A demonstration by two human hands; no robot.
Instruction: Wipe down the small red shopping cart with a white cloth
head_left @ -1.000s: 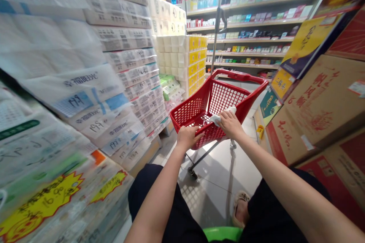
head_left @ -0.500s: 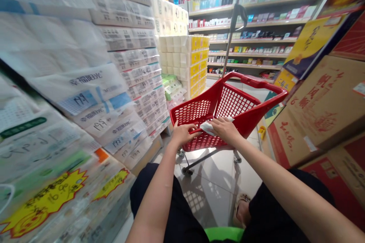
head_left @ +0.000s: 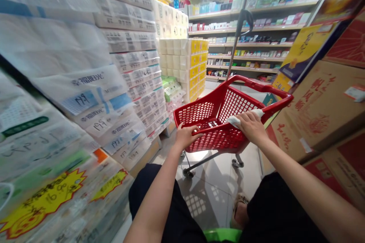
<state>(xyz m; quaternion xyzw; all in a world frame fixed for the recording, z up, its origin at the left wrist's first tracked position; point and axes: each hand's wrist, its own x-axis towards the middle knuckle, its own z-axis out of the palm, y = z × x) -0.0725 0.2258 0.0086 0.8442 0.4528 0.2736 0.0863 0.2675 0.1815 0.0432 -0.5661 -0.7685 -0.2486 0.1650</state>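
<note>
A red plastic shopping cart with a lattice basket stands in front of me at an angle. My left hand grips the basket's near rim close to its left corner, fingers curled over the edge. Farther right along that same rim, my right hand presses a white cloth against the red plastic. Part of the cloth sticks out to the left of the fingers, and the palm hides some of it. The inside of the basket shows only its perforated walls and floor.
Stacked tissue packs rise close on the left, some with yellow price tags. Cardboard boxes line the right. Behind the cart stand a metal pole and stocked shelves. A green seat edge shows below.
My right hand has slid right along the rim with the cloth, toward the handle end. My left hand stays on the left corner, and the cart appears shifted slightly right.
</note>
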